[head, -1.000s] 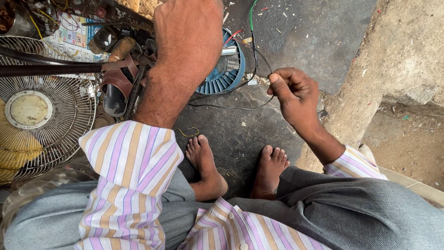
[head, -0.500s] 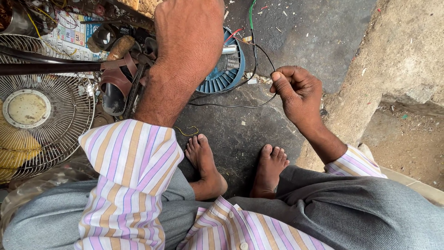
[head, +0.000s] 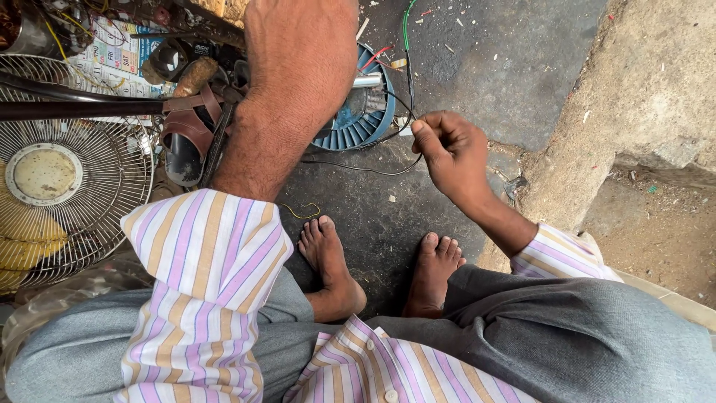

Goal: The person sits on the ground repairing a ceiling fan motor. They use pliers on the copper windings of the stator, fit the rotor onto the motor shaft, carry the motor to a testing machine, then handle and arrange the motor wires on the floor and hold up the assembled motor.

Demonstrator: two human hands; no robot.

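Down on the dark floor (head: 462, 52) we go, and the right hand (head: 451, 153) is curled in tight, thumb pressed against the fingers, pinching a thin black wire (head: 358, 166). That wire loops away low across the floor and runs back toward the blue fan motor housing (head: 365, 119), which sits just beyond the left forearm. A green wire (head: 406, 22) trails up from the housing toward the top edge.

The left hand (head: 302, 52) reaches forward over the housing, seen from the back; its fingers run out of view at the top, so I cannot tell what it grips or how far it is open.

To the left, a round wire fan guard (head: 89, 194) lies flat, with a dark metal rod (head: 74, 110) crossing above it. Brown sandals (head: 190, 130) rest between the guard and the forearm. A short yellow bit of wire (head: 302, 213) lies just ahead of the bare feet (head: 328, 261), planted side by side on the floor. A rough concrete step (head: 634, 97) rises on the right. Striped sleeves and grey trousers fill the foreground.
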